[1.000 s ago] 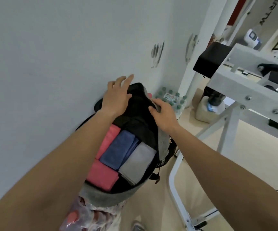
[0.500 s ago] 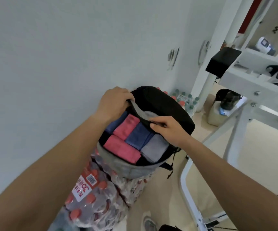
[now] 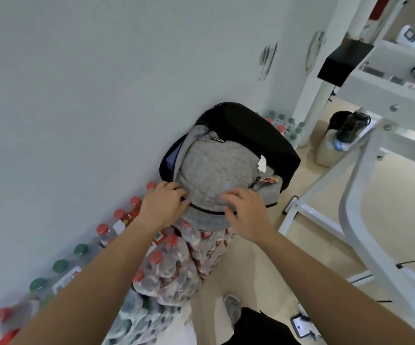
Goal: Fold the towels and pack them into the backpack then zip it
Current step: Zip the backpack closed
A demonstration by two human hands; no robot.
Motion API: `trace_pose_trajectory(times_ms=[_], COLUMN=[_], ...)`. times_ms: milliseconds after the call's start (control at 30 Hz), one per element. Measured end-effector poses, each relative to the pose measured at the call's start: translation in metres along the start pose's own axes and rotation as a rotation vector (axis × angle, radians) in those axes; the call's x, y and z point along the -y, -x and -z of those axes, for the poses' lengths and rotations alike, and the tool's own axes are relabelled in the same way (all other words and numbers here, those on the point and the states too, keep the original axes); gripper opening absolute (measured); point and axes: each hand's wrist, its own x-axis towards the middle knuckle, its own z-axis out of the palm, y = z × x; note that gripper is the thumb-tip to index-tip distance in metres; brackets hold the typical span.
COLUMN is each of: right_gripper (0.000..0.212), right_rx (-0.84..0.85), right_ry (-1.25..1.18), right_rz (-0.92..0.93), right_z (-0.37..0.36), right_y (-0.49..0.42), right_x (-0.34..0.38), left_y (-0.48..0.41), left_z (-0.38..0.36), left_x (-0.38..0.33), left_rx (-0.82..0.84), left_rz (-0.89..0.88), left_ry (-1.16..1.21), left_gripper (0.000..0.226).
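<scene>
The grey and black backpack point(image 3: 216, 168) stands against the white wall on top of shrink-wrapped bottle packs. Its grey front flap lies folded down over the opening and hides the folded towels; only a sliver of blue point(image 3: 171, 156) shows in the gap at the left edge. My left hand point(image 3: 163, 204) has its fingers curled at the zipper line on the flap's near left edge. My right hand point(image 3: 245, 207) lies on the flap's near right part, fingers bent over the grey fabric and thumb at the zipper line. A white and red tag point(image 3: 263, 168) hangs on the flap.
Packs of red-capped bottles point(image 3: 174, 260) and green-capped bottles point(image 3: 59, 266) line the wall under and left of the backpack. A white metal frame point(image 3: 358, 195) stands to the right. A dark bottle point(image 3: 351, 128) sits on a container beyond it. My shoe point(image 3: 232, 306) is on the floor.
The flap, held open over the pink, blue and grey towels before, has come down over them. Both hands have moved to the flap's near edge. The camera has tilted down.
</scene>
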Motion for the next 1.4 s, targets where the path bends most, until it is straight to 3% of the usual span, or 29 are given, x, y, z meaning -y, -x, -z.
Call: trace_pose_trajectory(times_ms=[67,133,267,333,433,600,733,833,1167,1400], right_gripper=[0.03,0.034,0.038,0.04,0.039,0.029,0.031,0.037,0.023,0.019], right_rx=[-0.178,-0.227,-0.172,-0.109,-0.037,0.031,0.027,0.039,-0.157,-0.008], right_ry=[-0.019,-0.038,-0.192,-0.303,-0.408,-0.491,-0.367,-0.287,-0.406,-0.29], right_rz=[-0.122,-0.285,-0.557,-0.636,-0.605,-0.478,-0.609,-0.597,-0.809,-0.817], right_z=[0.008,0.017,0.021,0.016,0.01,0.005,-0.001,-0.009,-0.026,-0.03], right_y=[0.006,0.012,0.023,0.021,0.009,-0.004,0.0,0.0,-0.015,-0.012], right_x=[-0.019,-0.041,-0.084,-0.099,-0.107,-0.112,-0.133,-0.138,-0.128,-0.131], left_y=[-0.007,-0.015,-0.035,-0.047,-0.063,-0.085,-0.095,-0.095,-0.096,-0.095], left_z=[0.005,0.008,0.007,-0.002,-0.018,-0.025,-0.027,-0.031,-0.031,-0.027], left_x=[-0.018,-0.043,-0.105,-0.135,-0.17,-0.171,-0.161,-0.158,-0.151,-0.15], left_rx=[-0.114,-0.198,-0.267,-0.199,-0.099,-0.16,-0.121,-0.121,-0.121,-0.068], left_rz=[0.003,-0.013,-0.086,-0.153,-0.195,-0.116,-0.102,-0.051,0.045,0.046], left_ry=[0.015,-0.006,-0.003,0.088,0.155,0.093,-0.002,0.056,0.216,0.239], left_gripper=[0.051,0.046,0.049,0.047,0.048,0.033,0.03,0.032,0.024,0.025])
